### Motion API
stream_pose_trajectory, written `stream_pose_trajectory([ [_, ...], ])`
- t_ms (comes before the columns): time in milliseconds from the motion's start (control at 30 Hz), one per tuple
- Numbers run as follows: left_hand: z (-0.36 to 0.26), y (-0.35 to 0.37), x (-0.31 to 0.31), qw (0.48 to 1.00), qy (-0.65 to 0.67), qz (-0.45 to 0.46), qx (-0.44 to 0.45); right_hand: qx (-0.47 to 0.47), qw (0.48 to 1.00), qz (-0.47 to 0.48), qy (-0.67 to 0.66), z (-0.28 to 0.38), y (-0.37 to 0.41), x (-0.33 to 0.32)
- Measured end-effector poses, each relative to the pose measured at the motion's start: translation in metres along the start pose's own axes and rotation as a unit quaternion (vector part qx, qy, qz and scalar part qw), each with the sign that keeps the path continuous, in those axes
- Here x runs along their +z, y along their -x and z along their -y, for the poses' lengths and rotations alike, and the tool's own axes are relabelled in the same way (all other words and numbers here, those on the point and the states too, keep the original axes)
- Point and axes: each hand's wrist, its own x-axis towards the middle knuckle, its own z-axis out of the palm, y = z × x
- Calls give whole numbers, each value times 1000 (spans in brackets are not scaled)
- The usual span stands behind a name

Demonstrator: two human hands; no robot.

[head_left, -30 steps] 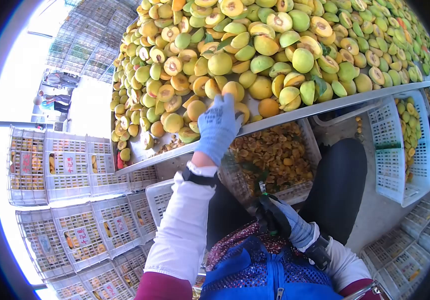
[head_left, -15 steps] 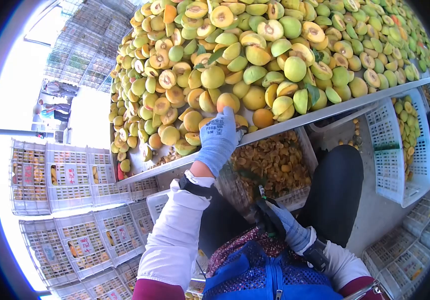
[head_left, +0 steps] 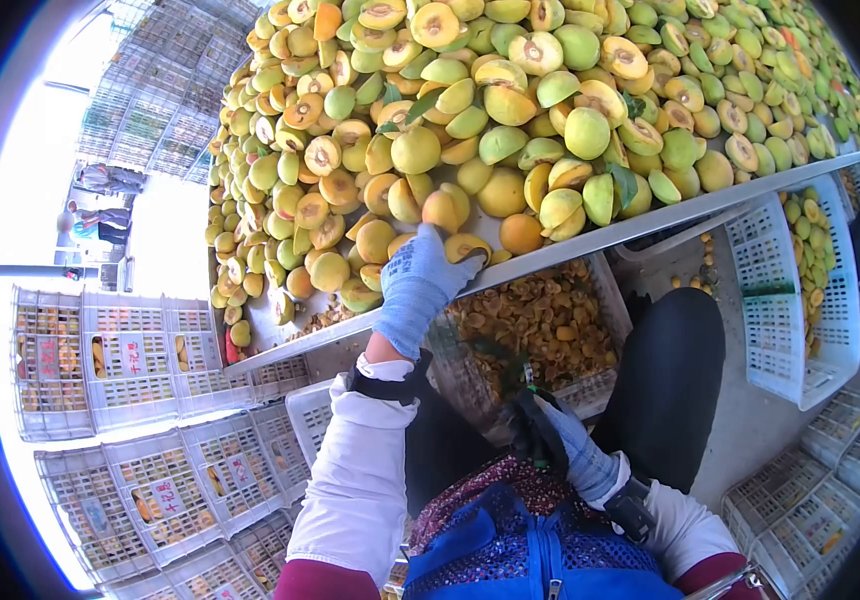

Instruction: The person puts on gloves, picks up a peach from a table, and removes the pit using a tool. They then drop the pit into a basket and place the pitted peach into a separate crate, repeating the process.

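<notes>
My left hand (head_left: 418,285), in a pale blue knitted glove, reaches over the metal edge of the sorting table (head_left: 560,247). Its thumb and fingers are apart. The fingertips touch a yellow-orange peach (head_left: 442,208), and a cut peach half (head_left: 465,246) lies beside the thumb. My right hand (head_left: 578,450), in a glove with dark fingertips, stays low in front of my body. It is closed around a small pitting tool (head_left: 528,376) with a metal tip; most of the handle is hidden.
A large heap of whole and halved peaches (head_left: 510,110) covers the table. Below its edge stands a crate of brown pits and scraps (head_left: 550,325). A white crate of peaches (head_left: 778,290) stands at right. Stacked crates (head_left: 140,350) fill the left; people (head_left: 100,222) are far off.
My left hand has drawn back slightly to the left, its thumb and fingers wider apart. The peach at its fingertips has shifted a little towards me. My right hand looks almost unchanged.
</notes>
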Motion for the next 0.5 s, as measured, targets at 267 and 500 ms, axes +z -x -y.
stream_pose_trajectory([
  [267, 5, -9, 13, 989, 100, -55, 97, 7, 999, 9, -42, 0, -1, -4],
  [500, -1, 42, 10, 907, 350, -104, 208, -213, 970, -69, 94, 6, 6, -3],
])
